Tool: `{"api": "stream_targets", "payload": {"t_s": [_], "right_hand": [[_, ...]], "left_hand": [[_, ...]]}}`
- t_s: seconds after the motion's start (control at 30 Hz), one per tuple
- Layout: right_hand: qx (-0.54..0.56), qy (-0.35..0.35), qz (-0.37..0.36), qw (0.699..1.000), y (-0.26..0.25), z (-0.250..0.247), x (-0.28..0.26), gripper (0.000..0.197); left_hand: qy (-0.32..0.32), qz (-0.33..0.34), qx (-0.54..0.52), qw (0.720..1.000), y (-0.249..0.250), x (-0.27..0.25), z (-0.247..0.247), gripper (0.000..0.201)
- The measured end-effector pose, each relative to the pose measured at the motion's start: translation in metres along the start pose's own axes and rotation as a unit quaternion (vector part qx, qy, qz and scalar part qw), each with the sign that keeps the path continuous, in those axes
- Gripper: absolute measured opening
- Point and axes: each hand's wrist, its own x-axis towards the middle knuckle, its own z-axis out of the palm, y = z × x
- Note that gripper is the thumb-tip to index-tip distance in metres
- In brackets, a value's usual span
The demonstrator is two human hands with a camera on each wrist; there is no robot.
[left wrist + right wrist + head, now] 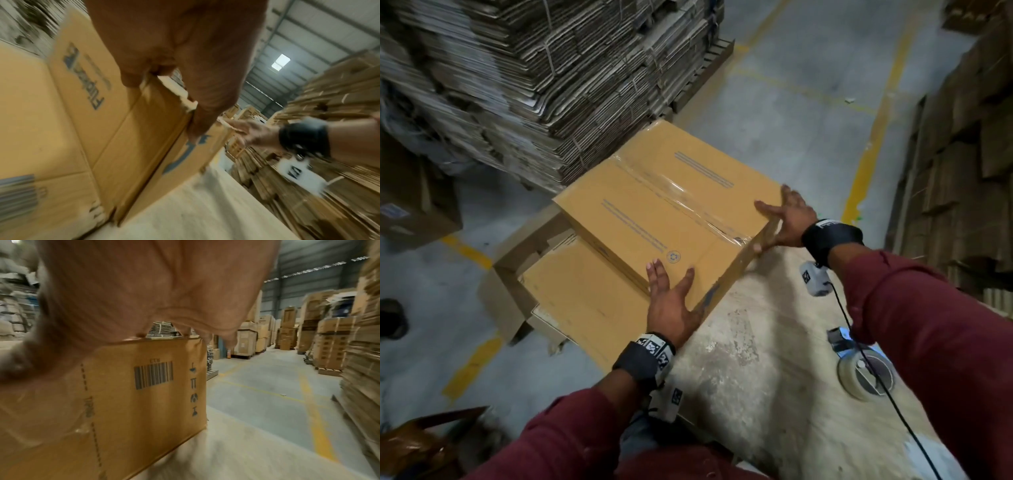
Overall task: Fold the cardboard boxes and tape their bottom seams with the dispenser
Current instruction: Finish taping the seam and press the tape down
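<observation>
A folded tan cardboard box [654, 212] lies tilted at the far edge of the pale work surface [774, 342], with clear tape [681, 195] along its upward-facing seam. My left hand [671, 298] lies on its near corner, fingers straight on top and thumb down the side [195, 113]. My right hand [787, 219] spreads over the right corner, its palm against the barcode side [144, 394]. The tape dispenser [863, 370] lies on the surface under my right forearm, untouched. The wrist views are blurred.
An open carton [571, 291] holding another tan box stands on the floor under the box's left part. A tall stack of flat cardboard [534, 68] rises behind, with more stacks [962, 154] at right. A yellow line [873, 150] marks the grey floor.
</observation>
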Motion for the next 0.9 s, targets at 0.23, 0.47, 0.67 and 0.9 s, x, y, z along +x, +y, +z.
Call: {"api": "stream_targets", "payload": {"t_s": [0.23,0.47,0.67,0.9], "right_hand": [[-0.086,0.032,-0.046,0.995,-0.017,0.032,-0.050,0.124],[-0.076,0.078,-0.040,0.993,-0.051,0.070,-0.117,0.119],[0.006,0.209,-0.012,0.978,-0.007,0.103,-0.177,0.061],[0.141,0.334,-0.043,0.931,0.022,0.116,-0.207,0.077]], "left_hand": [[-0.057,0.054,-0.027,0.997,-0.067,-0.003,-0.057,0.079],[-0.089,0.138,-0.002,0.986,-0.115,0.002,-0.094,0.078],[-0.165,0.230,0.005,0.959,-0.084,0.022,-0.076,0.076],[-0.130,0.188,0.155,0.961,-0.018,0.007,-0.049,0.111]]}}
